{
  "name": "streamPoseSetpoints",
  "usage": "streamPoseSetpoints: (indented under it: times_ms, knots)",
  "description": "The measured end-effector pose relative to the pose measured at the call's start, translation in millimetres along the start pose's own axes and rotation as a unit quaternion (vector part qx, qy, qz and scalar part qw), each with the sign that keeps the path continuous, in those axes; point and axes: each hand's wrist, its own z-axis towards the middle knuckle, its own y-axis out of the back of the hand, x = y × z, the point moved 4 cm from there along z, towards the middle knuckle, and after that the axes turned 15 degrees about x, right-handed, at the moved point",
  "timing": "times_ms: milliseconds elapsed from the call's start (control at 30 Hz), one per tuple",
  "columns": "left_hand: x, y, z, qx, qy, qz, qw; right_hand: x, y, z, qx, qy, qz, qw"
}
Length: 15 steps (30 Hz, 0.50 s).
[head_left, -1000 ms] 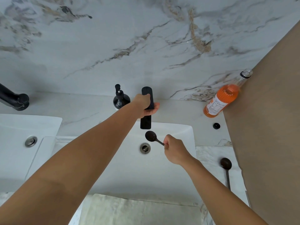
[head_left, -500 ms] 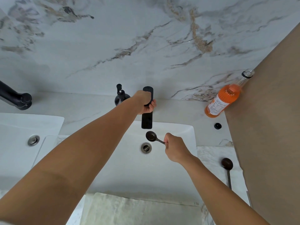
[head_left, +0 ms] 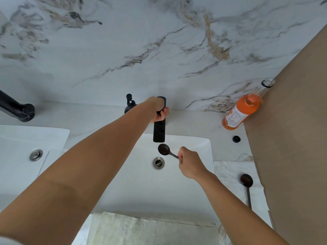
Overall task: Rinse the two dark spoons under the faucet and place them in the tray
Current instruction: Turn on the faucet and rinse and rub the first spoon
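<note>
My left hand [head_left: 158, 110] grips the handle on top of the black faucet [head_left: 159, 131] behind the white sink [head_left: 198, 144]. My right hand [head_left: 190, 162] pinches the handle of a dark spoon [head_left: 164, 149], whose bowl sits just under the spout. A thin stream of water runs off the spoon toward the drain [head_left: 158, 163]. The second dark spoon [head_left: 246, 181] lies on the counter to the right of the sink, bowl pointing away from me. A clear tray [head_left: 51, 154] shows between the two sinks at left, mostly behind my left arm.
A black soap dispenser [head_left: 130, 105] stands left of the faucet. An orange bottle [head_left: 242, 110] leans at the back right, with its black cap [head_left: 236, 139] on the counter. A second sink [head_left: 21, 149] and black faucet [head_left: 17, 108] are at the left. A brown panel [head_left: 297, 138] borders the right side.
My left hand has shifted its grip on the faucet handle, and water now runs over the spoon. The spoon stays under the spout.
</note>
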Motion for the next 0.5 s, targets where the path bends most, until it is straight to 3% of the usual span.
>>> streamPoseSetpoints:
  times_ms: [200, 500]
  knots:
    - [-4.1, 0.6, 3.4, -0.006, 0.002, -0.023, 1.000, 0.1, -5.2, 0.7, 0.004, 0.004, -0.004, 1.000]
    - [-9.6, -3.1, -18.0, -0.105, -0.052, 0.084, 0.990, 1.7, -10.7, 2.1, 0.011, 0.004, 0.017, 1.000]
